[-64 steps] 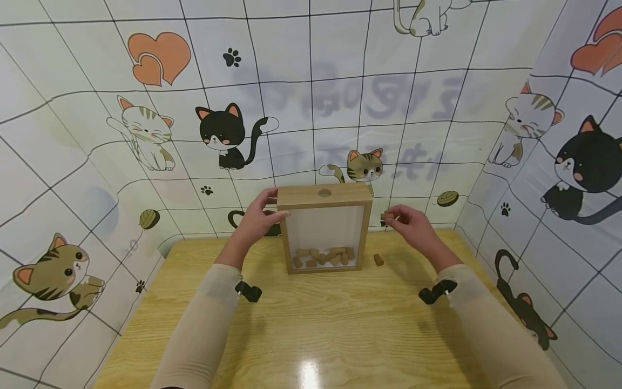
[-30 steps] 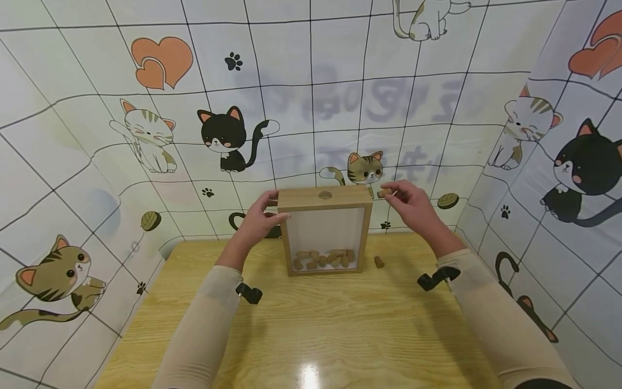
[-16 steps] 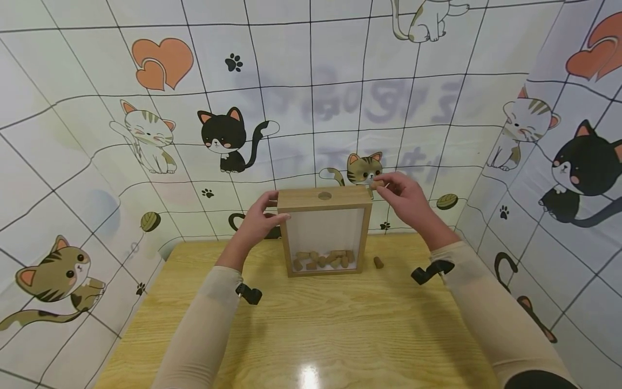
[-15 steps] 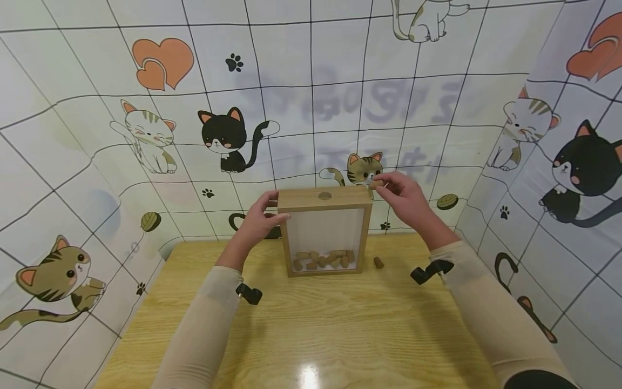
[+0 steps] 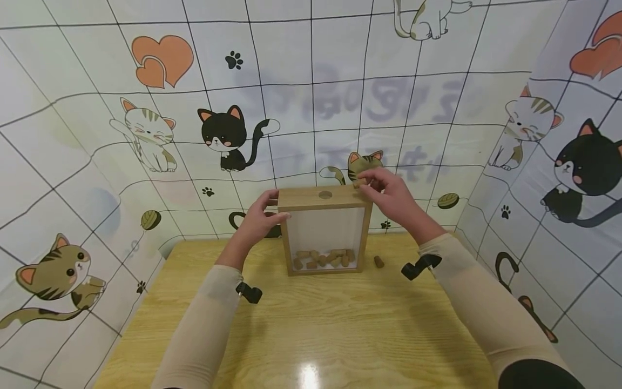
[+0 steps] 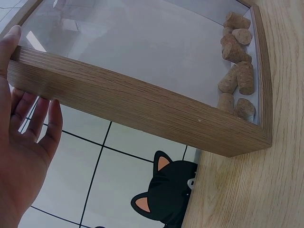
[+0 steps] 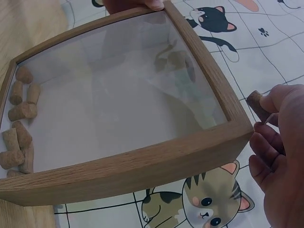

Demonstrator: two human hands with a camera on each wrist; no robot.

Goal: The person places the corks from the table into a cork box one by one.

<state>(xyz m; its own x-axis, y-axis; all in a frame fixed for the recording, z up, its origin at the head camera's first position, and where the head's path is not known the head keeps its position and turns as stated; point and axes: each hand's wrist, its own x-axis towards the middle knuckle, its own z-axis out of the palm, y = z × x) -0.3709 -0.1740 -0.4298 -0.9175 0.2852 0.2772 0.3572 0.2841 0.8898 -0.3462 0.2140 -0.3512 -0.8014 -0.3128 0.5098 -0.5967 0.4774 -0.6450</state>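
A wooden shadow box with a clear front stands upright on the table, and a round hole opens in its top. Several corks lie along the bottom inside. My left hand grips the upper left side of the box, thumb on the front edge, fingers behind. Between the thumb and fingers of my right hand is a cork, held just above the top right corner of the box, to the right of the hole. Another cork lies on the table right of the box.
The light wood table meets a cloth backdrop printed with cats and grid lines, close behind the box. More of the cloth hangs on both sides. A black wrist mount sits on my left sleeve.
My right hand has risen from beside the box and moved left with the cork, to above the box's top right corner. My left hand and the box have stayed in place.
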